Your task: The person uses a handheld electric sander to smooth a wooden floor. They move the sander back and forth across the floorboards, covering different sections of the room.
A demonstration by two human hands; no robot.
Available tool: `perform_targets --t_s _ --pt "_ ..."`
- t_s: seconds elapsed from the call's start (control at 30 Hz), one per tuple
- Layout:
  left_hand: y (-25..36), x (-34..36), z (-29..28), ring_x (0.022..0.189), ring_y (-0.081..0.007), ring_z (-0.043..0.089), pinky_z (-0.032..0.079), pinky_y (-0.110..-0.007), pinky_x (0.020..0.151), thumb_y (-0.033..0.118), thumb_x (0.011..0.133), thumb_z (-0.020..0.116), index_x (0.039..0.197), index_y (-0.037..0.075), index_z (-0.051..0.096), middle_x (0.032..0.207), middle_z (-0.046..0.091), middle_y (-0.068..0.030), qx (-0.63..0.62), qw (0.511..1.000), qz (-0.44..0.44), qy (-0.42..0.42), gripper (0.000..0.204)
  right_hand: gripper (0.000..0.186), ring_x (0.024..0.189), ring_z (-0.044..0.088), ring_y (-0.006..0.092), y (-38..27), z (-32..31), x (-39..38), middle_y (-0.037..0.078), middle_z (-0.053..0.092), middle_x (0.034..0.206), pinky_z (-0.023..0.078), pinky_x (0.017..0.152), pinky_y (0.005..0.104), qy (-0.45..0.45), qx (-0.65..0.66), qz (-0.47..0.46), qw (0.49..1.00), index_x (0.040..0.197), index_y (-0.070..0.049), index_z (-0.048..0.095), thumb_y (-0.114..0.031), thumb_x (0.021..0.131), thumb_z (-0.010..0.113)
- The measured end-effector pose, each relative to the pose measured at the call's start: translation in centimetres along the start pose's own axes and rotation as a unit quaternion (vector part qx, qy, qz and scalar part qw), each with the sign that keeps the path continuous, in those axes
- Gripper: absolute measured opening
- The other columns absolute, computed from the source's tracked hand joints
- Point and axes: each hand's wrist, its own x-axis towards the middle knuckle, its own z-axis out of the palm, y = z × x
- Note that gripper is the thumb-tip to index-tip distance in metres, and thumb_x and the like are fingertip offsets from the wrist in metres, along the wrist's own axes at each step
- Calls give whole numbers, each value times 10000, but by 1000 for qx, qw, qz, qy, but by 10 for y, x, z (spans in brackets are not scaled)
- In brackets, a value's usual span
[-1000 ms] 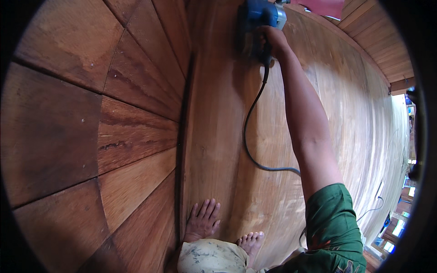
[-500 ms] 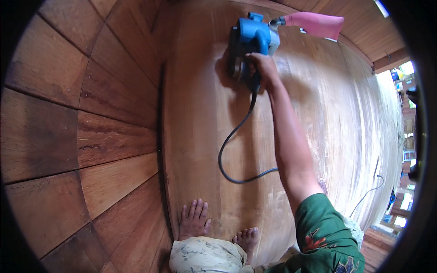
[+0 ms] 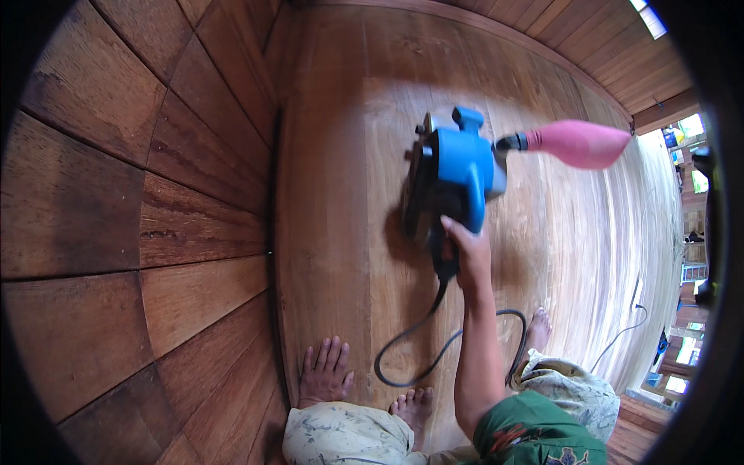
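My right hand (image 3: pixel 463 252) is closed round the rear handle of a blue power sander (image 3: pixel 463 163), which rests on the wooden floor (image 3: pixel 322 194). A pink dust bag (image 3: pixel 577 143) sticks out from the sander's right side, and a black cord (image 3: pixel 411 325) trails from the handle in loops beside my forearm. My left hand (image 3: pixel 325 372) lies flat on the boards near the left edge, fingers spread and holding nothing, just beside my knee. My bare feet (image 3: pixel 415 407) show behind it and to the right of my arm.
A panelled wooden wall (image 3: pixel 85 217) runs close along my left, with a dark seam at its foot. A plank wall (image 3: pixel 581 54) stands beyond the far floor edge. At the right, a thin cord (image 3: pixel 620 349) crosses the floor toward brightly lit openings.
The sander has come from the far end of the boards back toward me, my right arm drawing in with it. The cord has bunched into loops. My left hand has stayed put.
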Motion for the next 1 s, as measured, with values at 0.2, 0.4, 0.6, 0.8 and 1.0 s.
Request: perform_targets --t_s 0.2,0.4,0.6,0.8,1.0 --pt "0 -2 3 1590 -292 271 189 -607 1275 486 925 674 1619 151 400 1701 340 -116 -3 1000 -6 -2 817 262 479 501 112 16 -5 -88 -10 538 619 384 470 282 58 11 43 997 768 -112 585 -190 908 793" --pt "-2 -1 4 1591 -294 268 188 -610 1277 499 914 681 1611 152 420 1699 343 -118 9 1000 2 -6 820 251 481 507 109 11 1 -32 -15 530 600 390 470 282 52 25 14 998 770 -133 585 -196 902 790" --pt "-1 0 3 1586 -305 275 185 -622 1275 500 918 674 1605 148 431 1693 349 -128 7 1000 3 0 810 275 481 527 151 -34 -5 139 14 546 581 424 476 321 -21 -10 -20 1000 719 -131 595 -251 878 783" --pt "-3 -1 5 1583 -305 286 195 -625 1272 498 919 672 1605 150 434 1691 352 -128 1 1000 4 -2 805 167 532 500 139 -85 34 280 -1 541 636 437 526 314 -60 7 -29 998 820 -104 655 -214 942 683" --pt "-2 -1 4 1575 -302 303 201 -625 1270 490 919 670 1603 153 436 1685 365 -120 -20 1000 -3 -6 798 128 569 475 111 -95 54 317 -27 528 692 427 549 284 -83 -11 -24 996 931 -111 654 -224 983 628"
